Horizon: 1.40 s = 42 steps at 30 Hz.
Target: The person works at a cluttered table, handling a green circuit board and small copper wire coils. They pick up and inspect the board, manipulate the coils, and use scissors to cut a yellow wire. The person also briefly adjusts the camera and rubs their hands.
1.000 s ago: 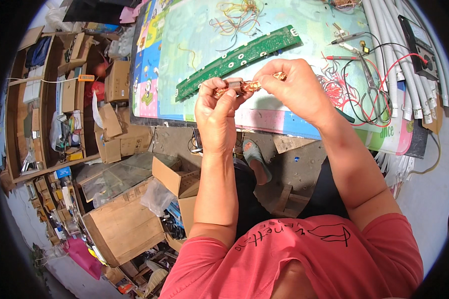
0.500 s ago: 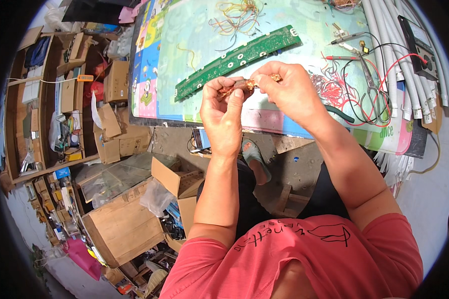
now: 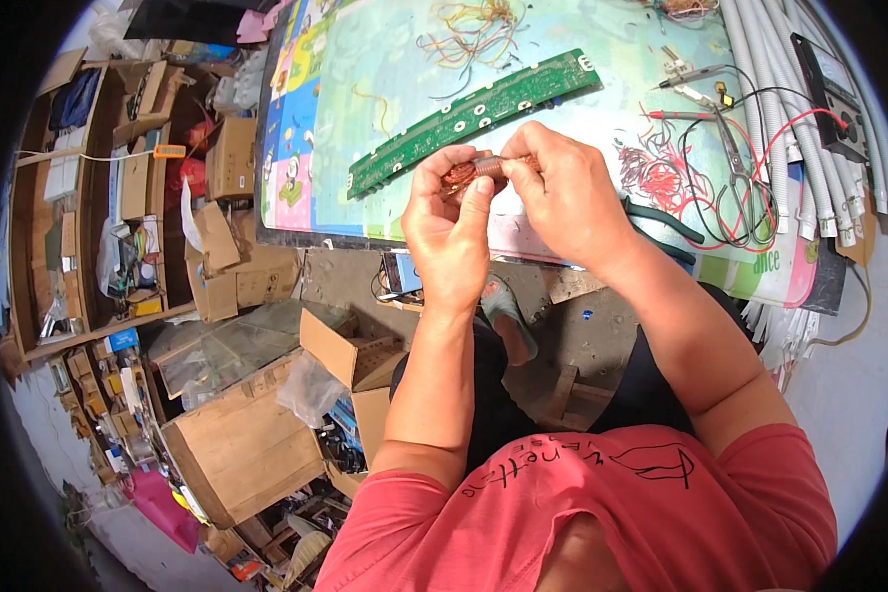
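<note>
My left hand is closed on a small copper wire coil with a brownish ribbed middle, its thumb against the coil. My right hand pinches the right end of the same coil, its fingers hiding part of it. Just behind both hands a long green circuit board lies at a slant on the pastel mat. Dark green-handled pliers lie partly hidden beside my right hand, near a loose bunch of red wire.
A wire tangle lies at the back. Scissors, test probes, a meter and white tubes crowd the right side. Shelving and cardboard boxes stand left; a glass pane lies below them.
My left hand has moved a little to the right with the coil. My right hand has shifted slightly down and left, and more of the pliers shows beside it.
</note>
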{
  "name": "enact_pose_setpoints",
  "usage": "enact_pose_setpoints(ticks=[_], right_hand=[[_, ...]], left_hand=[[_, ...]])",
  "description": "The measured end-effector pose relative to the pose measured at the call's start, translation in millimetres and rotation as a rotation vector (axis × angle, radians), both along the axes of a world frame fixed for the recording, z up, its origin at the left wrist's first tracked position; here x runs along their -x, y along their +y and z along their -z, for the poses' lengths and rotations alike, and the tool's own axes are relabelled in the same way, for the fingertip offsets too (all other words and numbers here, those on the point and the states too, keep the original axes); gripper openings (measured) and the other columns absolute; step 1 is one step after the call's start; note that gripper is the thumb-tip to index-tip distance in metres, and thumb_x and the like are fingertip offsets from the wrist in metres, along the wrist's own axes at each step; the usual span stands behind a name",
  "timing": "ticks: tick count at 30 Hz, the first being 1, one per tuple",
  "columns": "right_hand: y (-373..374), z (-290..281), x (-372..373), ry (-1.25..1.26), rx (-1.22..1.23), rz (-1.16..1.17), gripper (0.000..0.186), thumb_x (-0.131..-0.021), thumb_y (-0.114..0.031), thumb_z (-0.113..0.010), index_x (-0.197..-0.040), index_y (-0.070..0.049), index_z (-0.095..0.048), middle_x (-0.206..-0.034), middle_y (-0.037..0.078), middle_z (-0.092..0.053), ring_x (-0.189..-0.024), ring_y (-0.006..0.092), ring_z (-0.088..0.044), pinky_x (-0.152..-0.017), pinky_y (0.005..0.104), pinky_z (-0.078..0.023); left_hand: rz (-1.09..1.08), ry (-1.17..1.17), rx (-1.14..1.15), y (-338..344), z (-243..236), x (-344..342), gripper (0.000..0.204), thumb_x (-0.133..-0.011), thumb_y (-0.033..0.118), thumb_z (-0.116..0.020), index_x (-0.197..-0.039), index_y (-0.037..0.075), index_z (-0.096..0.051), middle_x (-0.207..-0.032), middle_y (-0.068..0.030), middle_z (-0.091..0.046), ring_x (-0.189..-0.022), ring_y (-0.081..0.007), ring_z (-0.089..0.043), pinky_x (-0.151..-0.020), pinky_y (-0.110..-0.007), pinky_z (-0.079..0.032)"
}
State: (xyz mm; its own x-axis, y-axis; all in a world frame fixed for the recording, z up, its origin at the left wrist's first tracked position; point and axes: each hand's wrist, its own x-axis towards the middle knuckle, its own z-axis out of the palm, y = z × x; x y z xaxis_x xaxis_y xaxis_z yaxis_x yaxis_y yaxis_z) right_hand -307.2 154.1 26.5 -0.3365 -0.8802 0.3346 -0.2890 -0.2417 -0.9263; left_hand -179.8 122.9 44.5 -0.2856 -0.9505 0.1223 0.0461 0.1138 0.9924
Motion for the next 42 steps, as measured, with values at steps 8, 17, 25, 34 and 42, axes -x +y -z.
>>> enact_pose_setpoints(ticks=[8,17,25,34,42], right_hand=[[1,-5,6,-0.083,-0.091,-0.206,0.011,-0.088,-0.008,-0.051,-0.092,0.002,-0.050,-0.086,0.023,-0.061,-0.082,0.0406,-0.061,-0.068,0.0438,-0.049],[0,-4,14,0.268,0.068,-0.004,0.012,-0.081,-0.011,-0.066,-0.089,-0.006,-0.059,-0.077,0.012,-0.056,-0.071,0.0326,-0.061,-0.062,0.0398,-0.050],[-2,-1,18,0.172,0.078,-0.029,0.008,-0.079,-0.009,-0.068,-0.084,-0.004,-0.063,-0.077,0.010,-0.057,-0.067,0.0290,-0.059,-0.059,0.0359,-0.048],[-5,2,15,-0.189,-0.096,-0.130,0.010,-0.080,-0.007,-0.068,-0.085,0.001,-0.065,-0.075,0.005,-0.055,-0.063,0.0109,-0.052,-0.059,0.0262,-0.044],[-6,10,2,-0.288,-0.051,-0.123,0.011,-0.080,-0.008,-0.069,-0.087,0.000,-0.067,-0.075,0.003,-0.054,-0.064,0.0094,-0.052,-0.059,0.0250,-0.044]], left_hand=[[0.009,0.012,-0.054,-8,0,-10,0.025,-0.087,-0.002,-0.060,-0.111,-0.004,-0.052,-0.105,-0.0149,-0.063,-0.095,-0.0192,-0.062,-0.088,-0.036,-0.052],[-0.035,0.032,-0.066,-10,-7,-16,0.024,-0.087,-0.002,-0.060,-0.109,-0.005,-0.052,-0.103,-0.0143,-0.063,-0.093,-0.0190,-0.063,-0.087,-0.035,-0.053],[-0.011,0.028,-0.118,-9,-10,-15,0.026,-0.086,0.000,-0.063,-0.108,-0.007,-0.053,-0.098,-0.0148,-0.064,-0.090,-0.0200,-0.064,-0.084,-0.035,-0.056],[-0.008,0.011,-0.057,-4,-7,-10,0.026,-0.086,0.000,-0.063,-0.109,-0.006,-0.053,-0.099,-0.0143,-0.064,-0.091,-0.0201,-0.064,-0.086,-0.036,-0.055],[-0.006,0.036,-0.073,-2,-3,-13,0.027,-0.086,0.000,-0.063,-0.110,-0.006,-0.053,-0.102,-0.0147,-0.064,-0.095,-0.0200,-0.063,-0.089,-0.037,-0.053]])
